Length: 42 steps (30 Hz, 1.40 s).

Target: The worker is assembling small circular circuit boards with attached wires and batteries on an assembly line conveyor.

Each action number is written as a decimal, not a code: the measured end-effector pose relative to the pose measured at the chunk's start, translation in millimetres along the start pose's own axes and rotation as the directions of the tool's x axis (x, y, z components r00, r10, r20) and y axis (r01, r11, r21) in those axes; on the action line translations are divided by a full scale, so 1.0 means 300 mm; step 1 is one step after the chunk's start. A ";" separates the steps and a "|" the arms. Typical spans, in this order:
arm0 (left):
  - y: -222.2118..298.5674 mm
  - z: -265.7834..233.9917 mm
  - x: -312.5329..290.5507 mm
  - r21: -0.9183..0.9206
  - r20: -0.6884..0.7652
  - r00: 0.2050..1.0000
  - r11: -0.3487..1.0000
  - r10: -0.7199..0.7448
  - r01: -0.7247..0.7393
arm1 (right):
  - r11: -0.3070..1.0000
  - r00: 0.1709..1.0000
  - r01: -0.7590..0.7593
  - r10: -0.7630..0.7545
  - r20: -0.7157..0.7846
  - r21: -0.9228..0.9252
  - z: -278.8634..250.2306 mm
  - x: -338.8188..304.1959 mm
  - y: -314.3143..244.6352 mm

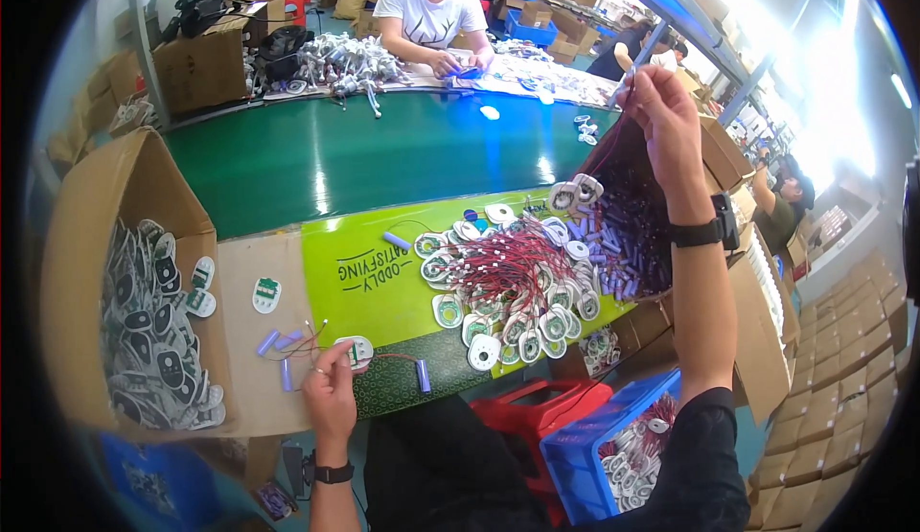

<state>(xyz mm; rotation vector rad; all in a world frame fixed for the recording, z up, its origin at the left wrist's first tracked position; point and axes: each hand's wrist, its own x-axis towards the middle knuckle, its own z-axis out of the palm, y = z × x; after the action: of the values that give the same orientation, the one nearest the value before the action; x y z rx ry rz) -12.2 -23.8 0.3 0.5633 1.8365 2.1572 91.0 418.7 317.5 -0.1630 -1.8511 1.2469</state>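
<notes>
My right hand [663,115] is raised at the far right, its fingertips pinched on thin red wires [608,155]. Two white round plastic parts [577,192] hang at the lower end of those wires. Down at the mat's near edge, my left hand [331,388] has thumb and fingers closed at the rim of a white plastic housing with a green circuit board [359,353]. Beside it a purple cylindrical battery [424,376] lies on a wire, and more purple batteries [268,342] are to the left. A pile of wired white parts [513,268] covers the mat's right half.
A cardboard box of white-and-black housings [125,407] stands left. Loose purple batteries [613,249] fill a dark container at right. Beyond the green conveyor belt [259,168] sits a co-worker [431,19]. A blue crate [580,470] and red stool [527,417] stand below.
</notes>
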 end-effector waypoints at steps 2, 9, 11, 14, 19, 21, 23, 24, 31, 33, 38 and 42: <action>0.005 -0.014 -0.010 0.015 -0.010 1.000 1.000 -0.005 0.005 | 0.999 0.997 0.041 -0.041 0.059 0.010 0.103 0.004 -0.087; -0.007 0.004 0.001 0.020 0.010 0.999 0.999 -0.037 0.036 | 0.995 0.976 0.090 -0.096 0.194 0.040 0.418 0.010 -0.181; -0.019 0.010 0.009 -0.016 -0.014 1.000 1.000 0.017 -0.017 | 0.986 0.965 0.060 -0.097 0.242 0.158 0.522 0.019 -0.097; 0.002 0.007 0.012 -0.020 -0.032 0.999 1.000 -0.024 0.023 | 0.995 0.946 -0.030 -0.002 0.325 0.093 0.706 -0.090 -0.089; -0.022 -0.008 0.011 0.087 -0.005 1.000 0.996 0.025 -0.024 | 0.982 0.802 -0.190 0.146 0.579 0.016 0.940 -0.219 0.118; -0.024 -0.007 0.009 0.125 -0.003 0.998 0.990 0.058 -0.057 | 0.974 0.748 -0.153 0.224 0.624 -0.167 0.988 -0.259 0.167; -0.001 -0.008 0.008 0.154 -0.007 0.998 0.986 0.063 -0.061 | 0.933 0.699 -0.092 0.310 0.645 -0.349 1.009 -0.287 0.206; 0.011 -0.009 0.006 0.168 0.011 0.998 0.984 0.067 -0.068 | 0.919 0.690 -0.080 0.331 0.644 -0.386 1.006 -0.292 0.214; 0.019 -0.036 -0.005 0.217 -0.003 0.996 0.973 0.085 -0.083 | 0.936 0.532 -0.229 0.351 0.770 -0.269 0.952 -0.348 0.334; 0.029 -0.020 0.006 0.206 0.008 0.997 0.976 0.073 -0.073 | 0.893 0.726 0.033 0.288 0.624 -0.450 0.896 -0.295 0.384; 0.047 -0.024 0.017 0.151 0.020 0.999 0.988 0.035 -0.037 | 0.682 0.827 0.333 0.121 0.549 -0.651 0.839 -0.333 0.513; 0.045 -0.018 0.021 0.163 0.026 0.999 0.985 0.043 -0.047 | 0.524 0.731 0.561 0.050 0.681 -0.641 0.829 -0.415 0.597</action>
<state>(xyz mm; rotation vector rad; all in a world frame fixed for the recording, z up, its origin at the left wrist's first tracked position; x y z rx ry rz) -19.4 -28.1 13.6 0.6672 2.0199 2.0303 -71.9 268.3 72.2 0.0836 -2.8280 0.0412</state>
